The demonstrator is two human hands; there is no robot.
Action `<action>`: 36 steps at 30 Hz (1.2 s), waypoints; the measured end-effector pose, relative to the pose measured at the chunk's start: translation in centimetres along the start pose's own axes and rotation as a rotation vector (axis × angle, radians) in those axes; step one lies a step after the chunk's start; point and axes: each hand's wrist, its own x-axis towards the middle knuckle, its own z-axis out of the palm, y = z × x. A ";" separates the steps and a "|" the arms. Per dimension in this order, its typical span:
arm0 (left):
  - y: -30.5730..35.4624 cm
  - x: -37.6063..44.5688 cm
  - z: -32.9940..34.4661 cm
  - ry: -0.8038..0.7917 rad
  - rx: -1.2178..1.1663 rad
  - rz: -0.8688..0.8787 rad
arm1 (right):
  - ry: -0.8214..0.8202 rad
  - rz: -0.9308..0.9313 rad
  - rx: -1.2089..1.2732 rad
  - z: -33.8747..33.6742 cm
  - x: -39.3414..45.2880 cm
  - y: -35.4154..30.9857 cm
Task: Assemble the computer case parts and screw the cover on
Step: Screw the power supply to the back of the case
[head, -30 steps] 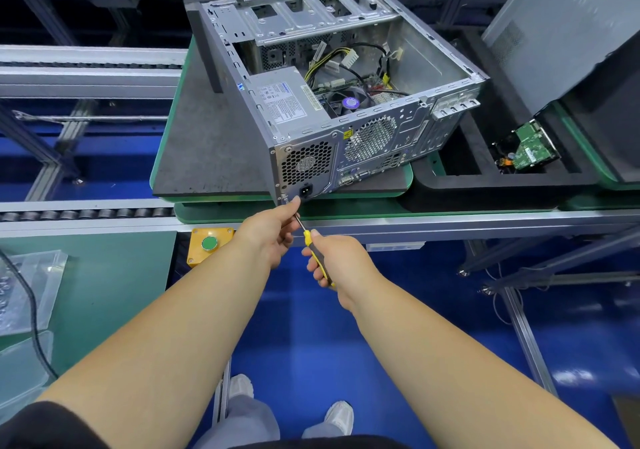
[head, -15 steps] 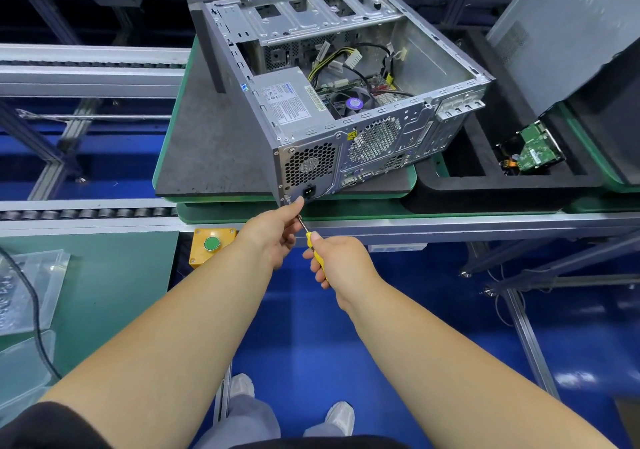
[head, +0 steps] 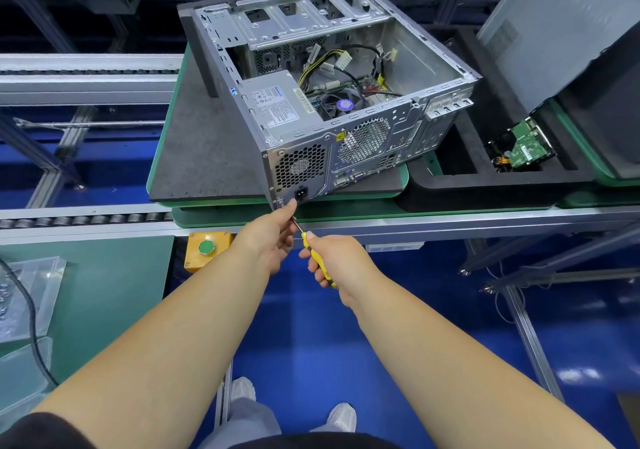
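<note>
Factory line, blue floor, conveyor desk (head: 450,220) with dark pad. Open computer case (head: 332,102) lying on pad, side cover off, rear panel facing near edge. Right hand (head: 337,261) clenched round yellow screwdriver (head: 313,253), tip at case's lower rear corner. Left hand (head: 270,237) pinching shaft at that corner, steadying. Likely heavy, rigid steel, sharp edges; best gripped by frame rails, clear of cables and fan inside.
</note>
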 end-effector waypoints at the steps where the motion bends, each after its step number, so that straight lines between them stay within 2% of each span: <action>1: -0.2 -0.1 0.1 -0.004 0.000 0.004 | 0.000 -0.011 -0.021 -0.4 0.1 0.2; 7: -1.6 -1.4 2.9 -0.021 0.028 -0.006 | 0.015 -0.051 -0.076 -5.4 -0.7 1.0; 10: -2.5 -2.3 5.9 -0.061 0.038 -0.004 | 0.083 -0.098 0.046 -10.1 -1.8 1.6; 15: -4.2 -4.3 12.0 -0.213 0.110 -0.005 | 0.256 -0.307 0.312 -18.3 -4.1 3.4; 20: -5.5 -5.7 16.9 -0.331 0.172 -0.014 | 0.378 -0.452 0.476 -23.5 -5.3 3.9; 25: -4.6 -4.5 19.6 -0.327 0.172 -0.002 | 0.478 -0.502 0.570 -27.0 -4.1 3.4; 32: -2.6 -0.8 22.6 -0.328 0.171 -0.030 | 0.572 -0.501 0.594 -30.7 -0.6 0.2; 36: -0.7 1.3 25.1 -0.336 0.180 -0.032 | 0.607 -0.520 0.442 -32.0 1.7 -2.3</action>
